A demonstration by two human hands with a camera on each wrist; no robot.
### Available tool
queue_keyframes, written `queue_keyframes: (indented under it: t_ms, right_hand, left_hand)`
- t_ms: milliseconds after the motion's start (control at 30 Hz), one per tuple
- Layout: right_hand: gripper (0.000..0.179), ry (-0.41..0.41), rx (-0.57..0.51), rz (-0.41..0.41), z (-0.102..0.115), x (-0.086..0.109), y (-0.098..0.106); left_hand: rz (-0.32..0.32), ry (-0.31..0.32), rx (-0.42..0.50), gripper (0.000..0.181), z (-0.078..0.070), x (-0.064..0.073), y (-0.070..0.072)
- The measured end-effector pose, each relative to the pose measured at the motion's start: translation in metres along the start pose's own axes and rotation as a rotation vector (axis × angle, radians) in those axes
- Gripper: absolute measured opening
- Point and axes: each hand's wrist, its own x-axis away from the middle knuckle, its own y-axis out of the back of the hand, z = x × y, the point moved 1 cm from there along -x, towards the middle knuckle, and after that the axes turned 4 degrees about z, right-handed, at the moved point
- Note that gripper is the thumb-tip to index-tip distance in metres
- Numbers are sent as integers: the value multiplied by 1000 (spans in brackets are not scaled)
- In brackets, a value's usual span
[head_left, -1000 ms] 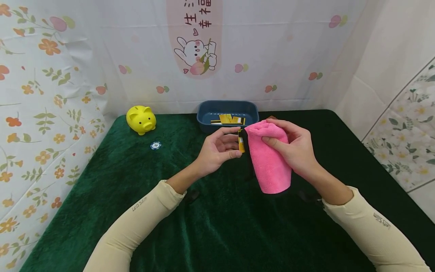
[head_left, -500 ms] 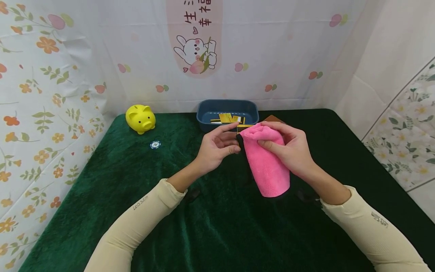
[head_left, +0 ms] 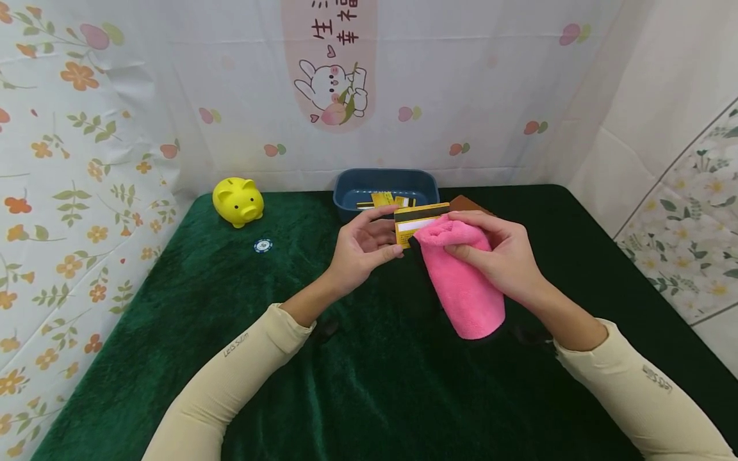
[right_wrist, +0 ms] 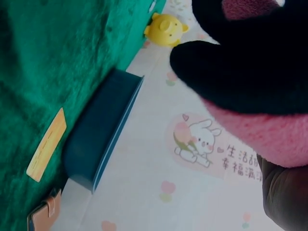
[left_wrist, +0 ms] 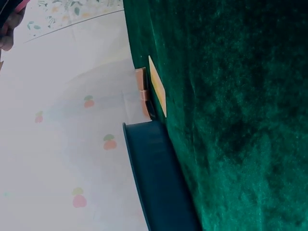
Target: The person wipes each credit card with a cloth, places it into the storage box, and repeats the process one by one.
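Observation:
In the head view my left hand [head_left: 359, 255] holds a yellow bank card [head_left: 421, 216] by its left end, forefinger at the top edge and thumb at the bottom. The card's back faces the camera, with a dark stripe and a white strip. My right hand [head_left: 500, 256] grips a folded pink cloth [head_left: 461, 282] with a dark underside. The cloth's upper edge overlaps the card's lower right part, and the fingers behind it are hidden. Close up in the right wrist view are the pink cloth [right_wrist: 269, 139] and its black side. The left wrist view catches only fingertips [left_wrist: 7, 38] in its corner.
A blue bin [head_left: 386, 179] with several yellow cards [head_left: 382, 200] stands by the back wall. Beside it are a brown wallet [head_left: 469, 205] and a flat yellow card-like piece [right_wrist: 46, 144] on the green cloth. A yellow piggy bank [head_left: 238, 202] and a poker chip [head_left: 263, 245] lie left.
The card has turned from edge-on to showing its striped back. The pink cloth dipped slightly left, then moved back right, its lower end swinging right. The left hand has shifted slightly left.

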Motion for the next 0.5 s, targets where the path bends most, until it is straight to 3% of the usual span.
queue_keyframes:
  t_ms: [500]
  right_hand:
    - [42,10,12,-96,0,-1,26]
  left_hand:
    - [48,-4,49,55,-3,5,3]
